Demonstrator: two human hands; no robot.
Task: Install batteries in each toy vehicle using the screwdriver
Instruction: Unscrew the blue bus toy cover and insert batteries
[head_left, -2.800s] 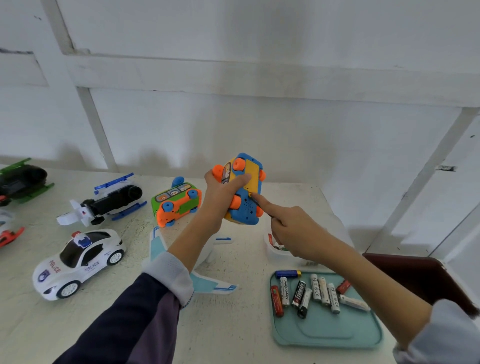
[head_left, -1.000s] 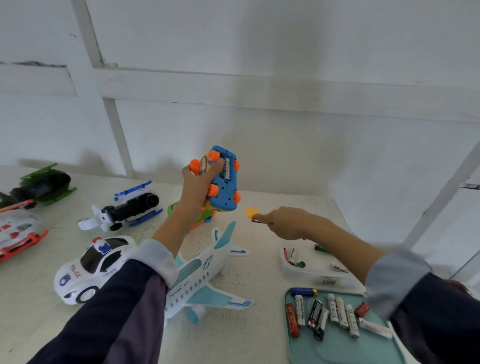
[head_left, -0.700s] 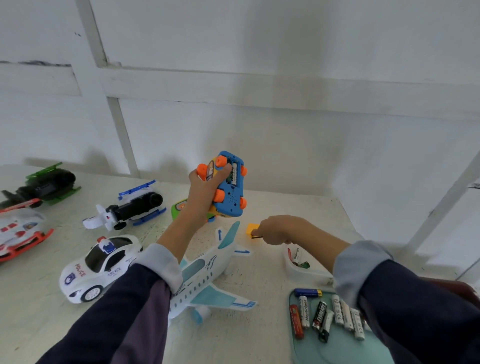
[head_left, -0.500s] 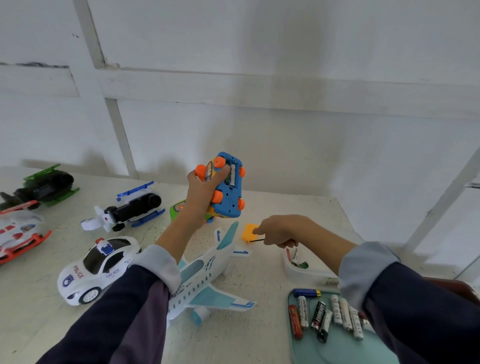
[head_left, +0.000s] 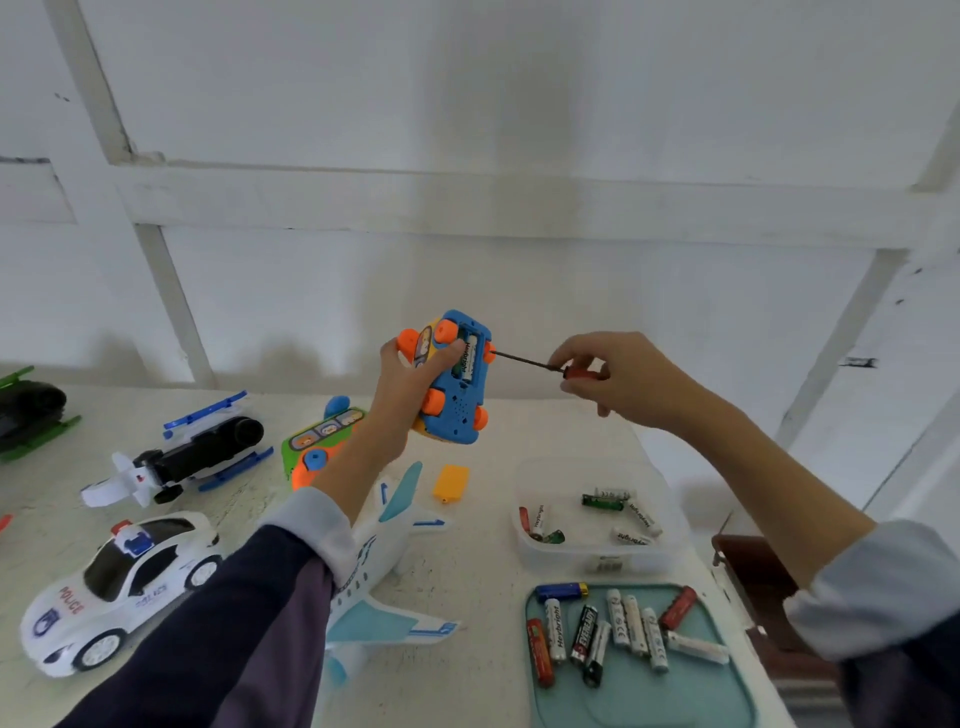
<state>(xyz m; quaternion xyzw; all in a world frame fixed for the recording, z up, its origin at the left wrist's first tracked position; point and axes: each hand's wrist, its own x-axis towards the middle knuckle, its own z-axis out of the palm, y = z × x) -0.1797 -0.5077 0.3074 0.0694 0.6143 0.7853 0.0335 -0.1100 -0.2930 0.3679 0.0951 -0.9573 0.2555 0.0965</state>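
Fingers of the left hand (head_left: 410, 374) grip the blue toy car (head_left: 457, 384) above the desk (head_left: 467, 545), underside open with a battery visible. Right hand (head_left: 618, 374) pinches the screwdriver (head_left: 540, 364), its tip at the car's edge. An orange cover (head_left: 451, 483) lies on free desk below. A clear tub (head_left: 597, 561) and a teal tray (head_left: 727, 691), cut off below, hold batteries (head_left: 618, 629).

White panelled wall (head_left: 519, 130) — dark chair (head_left: 753, 577) beside table (head_left: 467, 571).

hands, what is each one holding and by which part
Left hand grips the blue toy car round its side; right hand pinches the screwdriver by its red handle.
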